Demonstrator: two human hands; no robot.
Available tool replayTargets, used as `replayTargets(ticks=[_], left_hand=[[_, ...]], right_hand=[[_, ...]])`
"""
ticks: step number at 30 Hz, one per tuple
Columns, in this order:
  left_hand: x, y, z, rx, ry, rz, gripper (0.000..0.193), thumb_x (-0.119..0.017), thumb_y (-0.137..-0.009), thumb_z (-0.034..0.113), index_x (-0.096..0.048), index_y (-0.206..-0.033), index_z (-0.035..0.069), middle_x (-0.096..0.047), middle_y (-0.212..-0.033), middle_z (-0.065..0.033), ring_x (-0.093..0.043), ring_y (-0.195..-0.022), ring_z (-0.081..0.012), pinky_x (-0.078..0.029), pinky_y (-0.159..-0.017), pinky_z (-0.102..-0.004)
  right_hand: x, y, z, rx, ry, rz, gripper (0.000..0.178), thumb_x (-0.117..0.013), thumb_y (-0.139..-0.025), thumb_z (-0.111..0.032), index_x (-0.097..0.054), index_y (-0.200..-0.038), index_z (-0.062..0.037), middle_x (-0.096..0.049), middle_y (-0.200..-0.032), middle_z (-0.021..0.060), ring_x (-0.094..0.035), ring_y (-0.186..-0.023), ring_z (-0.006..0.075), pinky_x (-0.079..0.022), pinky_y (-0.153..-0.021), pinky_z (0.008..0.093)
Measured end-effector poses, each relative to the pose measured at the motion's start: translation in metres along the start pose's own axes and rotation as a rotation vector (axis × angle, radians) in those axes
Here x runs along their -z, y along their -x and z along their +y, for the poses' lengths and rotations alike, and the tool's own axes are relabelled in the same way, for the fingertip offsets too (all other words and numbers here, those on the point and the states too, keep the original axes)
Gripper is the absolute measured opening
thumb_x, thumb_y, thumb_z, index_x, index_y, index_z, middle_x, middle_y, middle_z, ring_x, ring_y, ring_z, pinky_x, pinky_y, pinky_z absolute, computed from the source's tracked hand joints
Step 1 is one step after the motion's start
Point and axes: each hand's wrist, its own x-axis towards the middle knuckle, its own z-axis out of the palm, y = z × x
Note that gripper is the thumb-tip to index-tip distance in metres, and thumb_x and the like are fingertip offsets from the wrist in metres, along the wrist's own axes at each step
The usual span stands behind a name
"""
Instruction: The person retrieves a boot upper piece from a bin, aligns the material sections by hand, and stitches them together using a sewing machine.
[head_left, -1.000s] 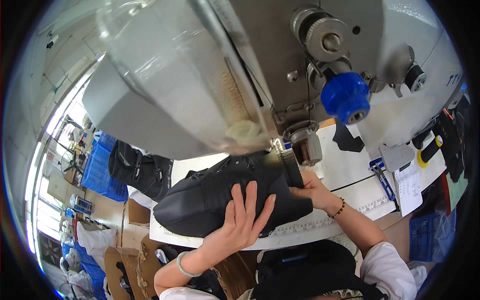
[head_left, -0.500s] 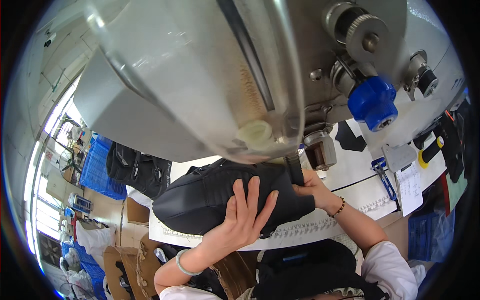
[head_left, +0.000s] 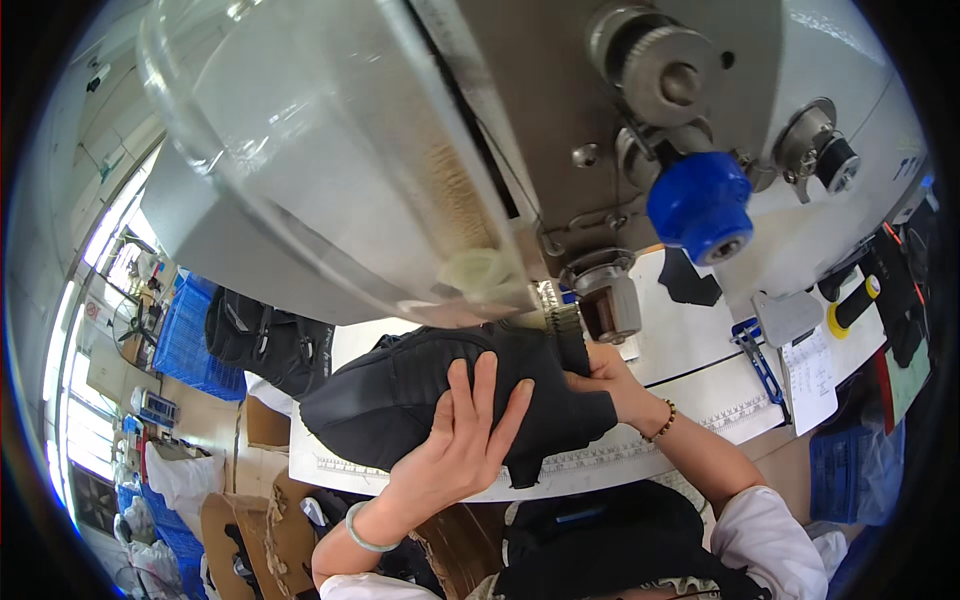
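Note:
A padded black fabric piece (head_left: 365,405), shaped like part of a bag, lies on the white table under the head of a sewing machine (head_left: 540,60). My left hand (head_left: 452,450) rests on its near side with fingers stretched and lying flat. At the right end, my right hand (head_left: 615,385) pinches the piece's edge close to the machine's needle area. The clear shield and the machine head hide the needle and part of the far edge. A short black flap (head_left: 524,470) hangs from the near side between my hands.
A ruler strip (head_left: 600,452) runs along the table's near edge. On the right are blue thread snips (head_left: 760,365), paper sheets (head_left: 808,378) and a black-and-yellow spool (head_left: 852,307). Black bags (head_left: 265,340), a blue crate (head_left: 195,335) and cardboard boxes (head_left: 240,530) stand left.
The machine head appears farther left in the picture as the view shifts. Both hands keep their places on the black piece. Its near flap now shows more below the edge.

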Motion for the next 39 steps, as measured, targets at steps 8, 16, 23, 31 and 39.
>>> replayTargets(ticks=[8,16,23,31,39], left_hand=[[0.002,-0.005,-0.004,-0.005,0.024,-0.021,0.055,-0.043,-0.071,0.017,-0.045,-0.124,0.003,-0.047,-0.121,-0.0282,-0.049,-0.110,-0.0405,-0.042,-0.085,-0.0327],[0.002,-0.007,-0.003,0.040,0.116,-0.073,0.065,-0.051,-0.066,0.025,-0.043,-0.126,0.004,-0.043,-0.125,-0.0283,-0.044,-0.115,-0.0391,-0.039,-0.088,-0.0338],[0.006,-0.007,-0.003,0.147,0.271,-0.075,0.067,-0.053,-0.063,0.027,-0.045,-0.126,0.008,-0.041,-0.131,-0.0204,-0.042,-0.118,-0.0324,-0.035,-0.091,-0.0338],[0.026,-0.018,-0.006,0.156,0.350,-0.142,0.069,-0.055,-0.062,0.029,-0.045,-0.126,0.005,-0.041,-0.131,-0.0185,-0.044,-0.116,-0.0323,-0.035,-0.092,-0.0334],[0.018,-0.015,0.005,0.149,0.322,-0.151,0.092,-0.069,-0.043,0.034,-0.043,-0.126,0.004,-0.036,-0.134,-0.0212,-0.040,-0.119,-0.0356,-0.034,-0.093,-0.0367]], right_hand=[[0.001,-0.002,0.001,0.027,-0.037,-0.018,0.024,-0.050,-0.089,-0.006,-0.052,-0.111,0.0011,-0.058,-0.101,0.0016,-0.051,-0.089,0.0045,-0.043,-0.076,0.0200],[-0.006,-0.003,-0.007,0.057,0.015,0.091,0.026,-0.052,-0.088,-0.006,-0.051,-0.113,0.0010,-0.058,-0.101,0.0022,-0.053,-0.090,0.0051,-0.045,-0.078,0.0202],[-0.013,-0.001,-0.010,0.032,-0.195,0.185,0.024,-0.054,-0.087,-0.006,-0.053,-0.110,0.0007,-0.058,-0.099,0.0011,-0.052,-0.087,0.0045,-0.045,-0.074,0.0191],[-0.004,-0.001,-0.007,0.125,-0.061,0.098,0.024,-0.056,-0.085,-0.004,-0.054,-0.108,0.0020,-0.058,-0.099,0.0013,-0.053,-0.087,0.0048,-0.045,-0.075,0.0183],[-0.007,-0.001,-0.011,0.095,-0.167,0.123,0.022,-0.056,-0.085,-0.003,-0.055,-0.106,0.0034,-0.058,-0.098,0.0017,-0.051,-0.088,0.0048,-0.044,-0.076,0.0191]])
